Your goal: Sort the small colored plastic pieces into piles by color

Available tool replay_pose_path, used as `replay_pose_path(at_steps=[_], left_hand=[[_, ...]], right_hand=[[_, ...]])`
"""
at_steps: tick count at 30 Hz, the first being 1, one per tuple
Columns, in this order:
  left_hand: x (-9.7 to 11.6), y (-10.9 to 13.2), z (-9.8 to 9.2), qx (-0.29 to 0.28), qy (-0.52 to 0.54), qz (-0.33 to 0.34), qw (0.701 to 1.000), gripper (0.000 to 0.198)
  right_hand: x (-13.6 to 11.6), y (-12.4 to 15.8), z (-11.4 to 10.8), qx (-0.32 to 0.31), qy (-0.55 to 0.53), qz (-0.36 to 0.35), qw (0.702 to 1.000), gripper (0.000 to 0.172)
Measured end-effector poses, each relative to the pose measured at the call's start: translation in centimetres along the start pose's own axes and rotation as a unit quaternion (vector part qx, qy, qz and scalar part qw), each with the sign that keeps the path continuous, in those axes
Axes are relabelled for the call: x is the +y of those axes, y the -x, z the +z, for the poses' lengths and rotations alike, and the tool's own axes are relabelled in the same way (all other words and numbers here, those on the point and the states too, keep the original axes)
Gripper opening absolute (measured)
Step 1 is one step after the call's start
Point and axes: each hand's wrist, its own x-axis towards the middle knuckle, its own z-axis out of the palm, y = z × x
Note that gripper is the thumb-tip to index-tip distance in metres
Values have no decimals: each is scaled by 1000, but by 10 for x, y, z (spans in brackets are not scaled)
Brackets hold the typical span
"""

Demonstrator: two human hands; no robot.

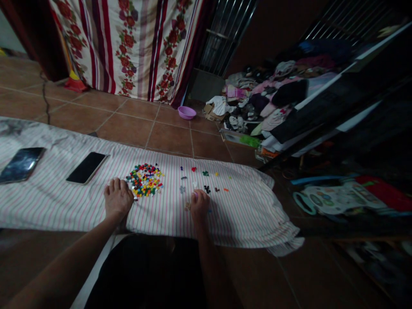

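Your right hand (200, 202) has its fingertips drawn together at a small purple piece (196, 195); whether they pinch it or only touch it, you cannot tell from here. White bits (195, 184) lie just beyond, black pieces (207, 189) just right, tan pieces (187, 207) just left. Red pieces (193, 169) and green pieces (205, 173) sit farther off. Your left hand (118, 198) rests palm down, its grip unclear, beside the near left edge of the mixed colored pile (145, 180). Farther left on the striped cloth (238, 223) lies a smartphone (86, 168).
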Motion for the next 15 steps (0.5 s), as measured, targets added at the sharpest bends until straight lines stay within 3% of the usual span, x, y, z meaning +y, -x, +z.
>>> replay_pose_path(at_steps=[9,15], left_hand=[[-1,0,1,-3,-7,0,1000,35],[-1,0,1,-10,-31,9,999,36]], right_hand=[[-2,-2,-3,11,-42,2,999,30],[-9,-4,-18,89,-80,49,992,34]])
